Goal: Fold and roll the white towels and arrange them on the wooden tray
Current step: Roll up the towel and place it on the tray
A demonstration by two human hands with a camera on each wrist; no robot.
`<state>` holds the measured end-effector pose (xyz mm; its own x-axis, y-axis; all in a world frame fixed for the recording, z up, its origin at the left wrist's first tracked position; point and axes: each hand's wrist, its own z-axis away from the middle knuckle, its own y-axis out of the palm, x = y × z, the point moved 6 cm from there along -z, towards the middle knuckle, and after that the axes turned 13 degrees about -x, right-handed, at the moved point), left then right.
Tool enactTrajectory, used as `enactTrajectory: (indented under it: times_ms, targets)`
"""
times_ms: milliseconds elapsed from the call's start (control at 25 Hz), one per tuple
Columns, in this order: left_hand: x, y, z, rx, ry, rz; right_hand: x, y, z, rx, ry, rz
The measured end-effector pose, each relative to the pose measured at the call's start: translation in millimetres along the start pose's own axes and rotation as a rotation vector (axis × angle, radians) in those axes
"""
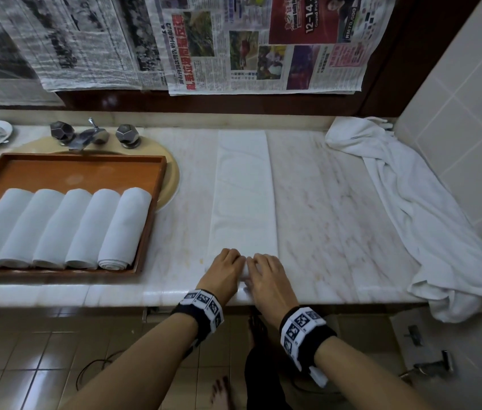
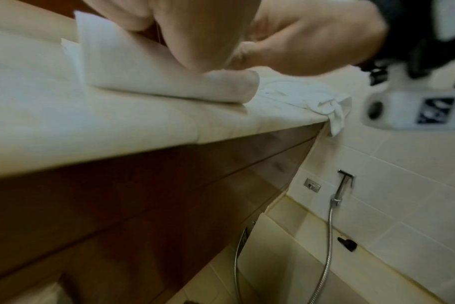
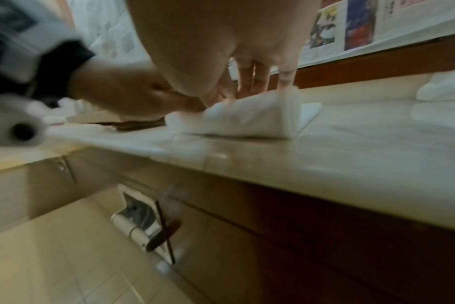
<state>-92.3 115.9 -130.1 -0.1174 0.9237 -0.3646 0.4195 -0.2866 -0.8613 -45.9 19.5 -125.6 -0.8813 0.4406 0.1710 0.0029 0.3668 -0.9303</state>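
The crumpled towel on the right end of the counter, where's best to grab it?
Probably pinch the crumpled towel by its bunched far corner from above: that end lies wholly on the counter, while the near end droops over the edge.

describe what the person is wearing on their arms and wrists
Both forearms are bare, with no sleeves. The left hand and right hand are ungloved. Each wrist carries a black wristband ringed with white square tiles printed with black fiducial-style patterns. A small white camera housing with a round dark lens is mounted under each band.
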Motion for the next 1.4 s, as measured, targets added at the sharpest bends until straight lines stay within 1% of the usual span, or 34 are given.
enactTrajectory:
  times_ms: [80,120,200,240,280,320,360,400,480,560,640,680,720,760,840,920,960,1000,1040,1120,1160,1200,1240,1280,1320,1400]
  targets:
    - [1.3,1.3,-9.2,0.070,-0.020,-0.010,0.7,6.0,4.4,0.019,-0.009,-0.025]
    - [0.2,-1.0,-12.3,0.075,-0.039,-0.027,-3.5,8.0,1.0,0.029,-0.003,-0.026]
    - [-5.2,-10.0,-12.9,0.000,-0.065,-0.067,-14.8,9.6,-10.4,0.044,0.003,-0.066]
    - [-9.0,-12.6,-9.7,-0.045,-0.048,-0.066,-18.5,6.5,-18.8,0.045,-0.003,-0.099]
    - [-14.1,-15.0,-4.6,-0.083,-0.021,-0.055,-21.2,3.9,-25.1,0.086,-0.021,-0.130]
    - [-17.1,-14.6,1.8,-0.114,0.011,-0.031,-21.6,3.3,-30.3,0.164,-0.036,-0.148]
    - [-17.6,-12.9,8.6,-0.141,0.036,0.004,-23.5,7.2,-32.1,0.229,-0.040,-0.121]
    - [-16.5,-11.1,13.5,-0.166,0.048,0.040,-24.8,7.7,-31.8,0.254,-0.028,-0.091]
    - [-10.7,-7.2,13.2,-0.139,0.020,0.087,-21.3,0.2,-27.4,0.180,0.029,-0.092]
    - [-0.3,-0.3,1.5,-0.031,-0.043,0.090,-17.5,1.8,-15.1,0.100,-0.002,-0.079]
    - [7.3,4.1,-11.2,0.117,-0.090,0.071,-19.1,5.5,-10.2,0.066,-0.036,-0.038]
    - [8.5,5.6,-16.6,0.164,-0.103,0.062,-21.5,6.2,-13.2,0.056,-0.040,-0.050]
    - [9.5,6.1,-20.0,0.178,-0.121,0.059,-23.2,3.6,-19.9,0.059,-0.022,-0.071]
    - [10.2,4.8,-21.3,0.160,-0.149,0.070,-25.9,4.1,-26.7,0.073,-0.001,-0.092]
    - [9.0,-2.7,-18.1,0.070,-0.159,0.108,-27.5,5.0,-39.1,0.202,0.039,-0.105]
    - [1.8,-9.0,-7.0,-0.054,-0.071,0.149,-29.5,7.8,-45.6,0.274,0.068,-0.085]
    - [0.3,-8.8,-0.8,-0.094,-0.031,0.147,-29.0,8.0,-45.2,0.252,0.083,-0.087]
    - [1.8,-5.9,3.3,-0.109,-0.022,0.140,-26.0,4.9,-43.2,0.202,0.083,-0.071]
    - [4.5,-2.0,4.2,-0.097,-0.037,0.128,-21.1,1.5,-38.0,0.111,0.062,-0.034]
    - [12.2,5.1,-9.6,0.010,-0.094,0.101,-12.2,6.3,-19.6,-0.001,0.012,0.021]
    - [16.4,6.7,-19.6,0.075,-0.107,0.075,-7.0,10.1,-11.8,0.000,-0.020,0.044]
    - [19.0,8.7,-27.9,0.146,-0.111,0.052,-4.7,13.8,-7.8,0.040,-0.027,0.058]
    - [20.7,9.7,-34.4,0.198,-0.125,0.033,-5.2,16.2,-8.7,0.071,-0.022,0.060]
    - [21.3,10.9,-38.0,0.227,-0.144,0.015,-8.4,16.4,-14.8,0.062,-0.014,0.051]
    - [20.3,9.4,-39.2,0.208,-0.159,0.012,-13.0,16.8,-22.0,0.046,-0.006,0.031]
    - [14.5,0.7,-32.7,0.077,-0.160,0.019,-18.2,10.3,-36.8,0.056,0.006,-0.061]
